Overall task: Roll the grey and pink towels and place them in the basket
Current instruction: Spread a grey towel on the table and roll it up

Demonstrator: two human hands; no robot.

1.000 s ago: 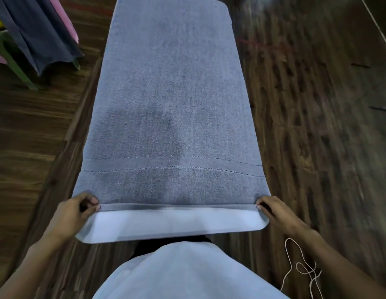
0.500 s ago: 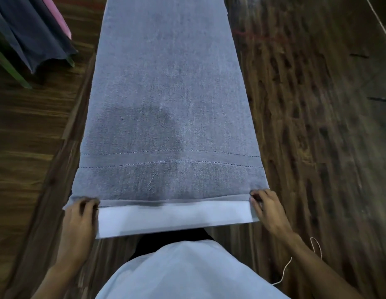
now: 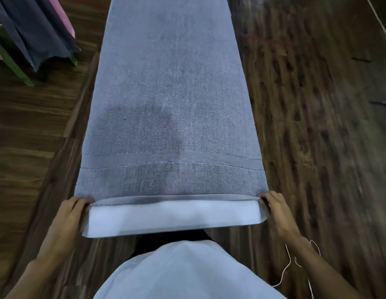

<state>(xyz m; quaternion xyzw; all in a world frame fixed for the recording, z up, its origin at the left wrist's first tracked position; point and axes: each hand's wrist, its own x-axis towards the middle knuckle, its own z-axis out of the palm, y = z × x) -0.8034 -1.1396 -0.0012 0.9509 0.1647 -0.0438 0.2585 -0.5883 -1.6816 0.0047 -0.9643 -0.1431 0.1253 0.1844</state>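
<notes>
- My left hand (image 3: pixel 68 214) grips the near left corner of the long grey terry towel (image 3: pixel 170 104), fingers curled over the turned-up hem; my right hand (image 3: pixel 276 209) pinches the near right corner the same way, fingertips tucked into the fold.
- The towel lies flat and lengthwise on the dark wooden table (image 3: pixel 306 126), running away from me, its far end out of view. The near end is folded back on itself into one short flap, pale on the side facing me.
- I judge this to be the very start of the roll: one turn begun, nothing tight yet.
- To do it well I would keep both corners level, so the fold line stays square to the long edges; the left corner looks slightly lower than the right, and I would even that out first.
- I would make the first turn small and firm, since a loose core likely gives a floppy roll that opens in the basket.
- Then I would roll forward with both hands together, pressing down lightly and checking that the side edges stack flush rather than drifting into a cone.
- A pink cloth (image 3: pixel 61 16) and a dark blue cloth (image 3: pixel 34 33) hang at the upper left; whether the pink one is the other towel I cannot tell.
- No basket is in view.
</notes>
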